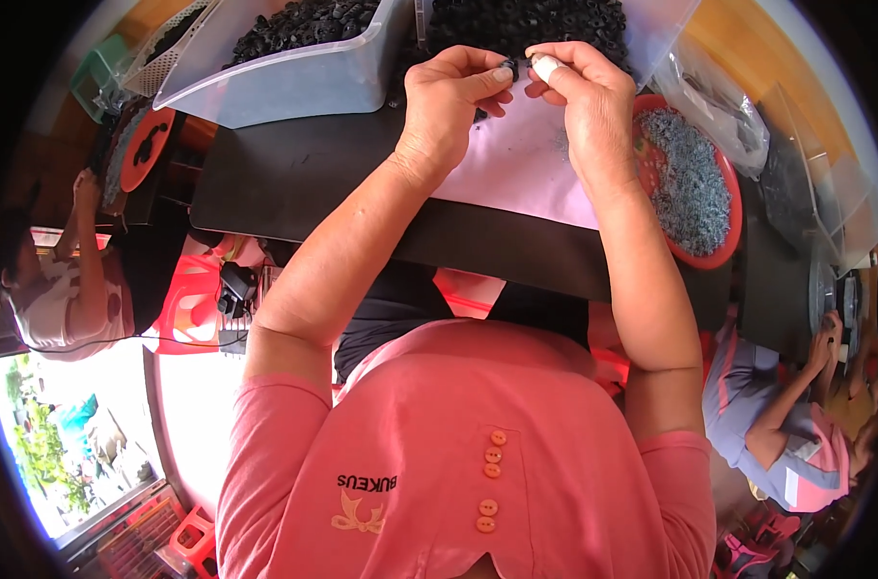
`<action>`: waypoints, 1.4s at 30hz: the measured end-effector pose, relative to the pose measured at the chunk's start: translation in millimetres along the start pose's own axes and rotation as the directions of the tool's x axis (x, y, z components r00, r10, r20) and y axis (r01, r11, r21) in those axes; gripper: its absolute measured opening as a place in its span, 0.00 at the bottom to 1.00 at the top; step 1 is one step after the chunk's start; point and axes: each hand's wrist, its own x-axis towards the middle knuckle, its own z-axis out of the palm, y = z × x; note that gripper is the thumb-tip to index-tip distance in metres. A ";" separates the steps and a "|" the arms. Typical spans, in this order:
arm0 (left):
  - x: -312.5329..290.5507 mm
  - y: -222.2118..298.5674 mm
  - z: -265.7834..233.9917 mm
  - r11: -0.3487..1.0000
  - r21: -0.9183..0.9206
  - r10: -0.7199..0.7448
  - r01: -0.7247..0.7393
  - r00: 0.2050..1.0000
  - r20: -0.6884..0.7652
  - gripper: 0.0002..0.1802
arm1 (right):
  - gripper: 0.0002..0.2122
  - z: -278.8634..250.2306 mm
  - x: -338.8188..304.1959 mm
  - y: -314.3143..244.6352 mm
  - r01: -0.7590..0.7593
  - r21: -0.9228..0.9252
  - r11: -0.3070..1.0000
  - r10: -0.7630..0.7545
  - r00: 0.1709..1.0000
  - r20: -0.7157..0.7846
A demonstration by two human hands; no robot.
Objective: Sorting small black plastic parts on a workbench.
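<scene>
Over the far part of the dark table (294, 183), my two hands are raised close together. My left hand (444, 106) pinches a small black part (509, 69) between thumb and fingers. Facing it, my right hand (593, 101) is also closed in a pinch, with a white wrap (546, 68) on its thumb. A tiny dark piece seems to show at its fingertips, too small to name. Beneath the hands lies a pink sheet (526, 174). Just beyond them stands a bin holding many black ring-like parts (555, 24).
A translucent bin (362, 72) of small black parts stands at the far left. Right of my forearm, a red bowl (733, 217) holds blue-grey bits, beside a clear plastic bag (719, 106). Co-workers sit on the left (68, 299) and right (777, 415).
</scene>
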 end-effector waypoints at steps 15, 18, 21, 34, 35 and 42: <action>-6.1 -0.2 2.0 0.983 0.143 0.112 -0.115 0.993 0.030 0.05 | 0.06 5.0 -0.8 7.7 -0.007 0.055 0.998 0.006 1.000 0.023; -6.5 0.0 2.3 0.980 0.159 0.112 -0.116 0.993 0.032 0.05 | 0.07 3.9 -0.3 8.8 0.009 0.012 1.000 -0.010 1.000 0.029; -6.7 0.8 3.2 0.978 0.173 0.110 -0.113 0.993 0.030 0.05 | 0.07 2.9 1.5 10.1 0.040 -0.040 0.998 -0.039 0.999 0.034; -9.1 4.4 2.5 0.973 0.225 0.037 -0.045 0.999 0.040 0.07 | 0.09 -4.4 6.7 16.6 0.465 -0.304 0.831 -0.440 0.885 0.150; -8.9 4.0 1.9 0.974 0.223 0.036 -0.043 0.999 0.038 0.07 | 0.09 -4.4 6.3 15.8 0.474 -0.320 0.821 -0.447 0.881 0.157; -7.7 0.9 3.1 0.962 0.268 0.042 -0.054 0.998 0.050 0.06 | 0.09 -5.0 5.9 15.9 0.468 -0.359 0.807 -0.447 0.883 0.147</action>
